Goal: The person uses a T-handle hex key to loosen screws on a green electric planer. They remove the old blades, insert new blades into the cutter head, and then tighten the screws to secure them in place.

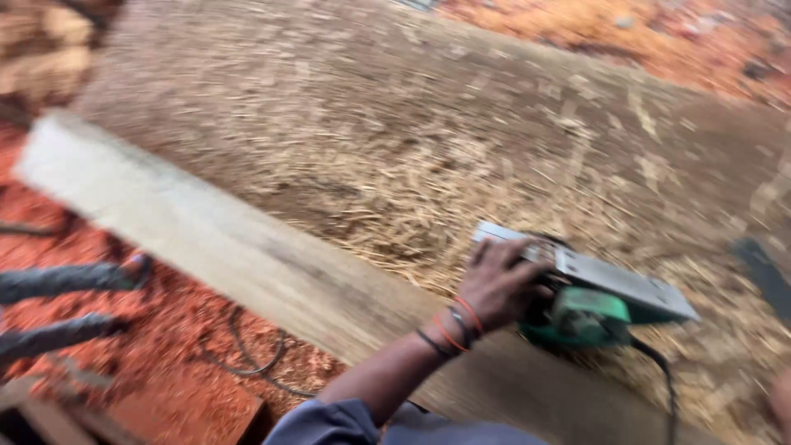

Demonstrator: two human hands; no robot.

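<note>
1. The green electric hand planer (589, 305) lies tipped, grey sole up, on the shaving-strewn table (428, 156), beside the long pale wooden plank (206, 239).
2. The left hand (503, 284) curls around the planer's body, probably steadying it.
3. The right hand (781, 402) shows only an edge right of the planer; I cannot tell its grip.
4. The black cord (659, 371) trails off the planer's near side.

We see no packages, labels, signs or screens anywhere in this blurred view, from twelve o'clock round to six.
</note>
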